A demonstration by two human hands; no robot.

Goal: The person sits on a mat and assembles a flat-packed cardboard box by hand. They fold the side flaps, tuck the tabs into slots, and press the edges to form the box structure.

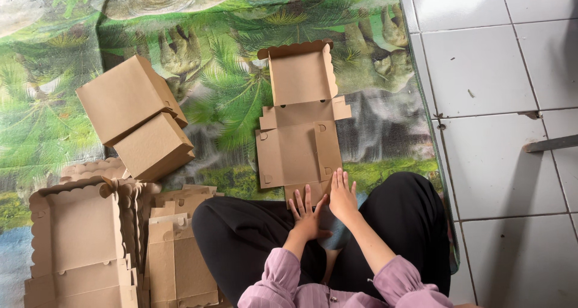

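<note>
Head view: I see the flat cardboard box blank (pixel 299 136) lying on the leafy printed mat (pixel 229 103), stretching toward twelve o'clock from my knees. My left hand (pixel 307 215) and right hand (pixel 342 197) both rest on its near flap, fingers spread flat, pinching nothing. Two folded boxes (pixel 135 115) sit at ten o'clock; a stack of blanks (pixel 84 248) lies at eight o'clock. I judge folding is just starting; next, those side panels need lifting and their tabs locking.
</note>
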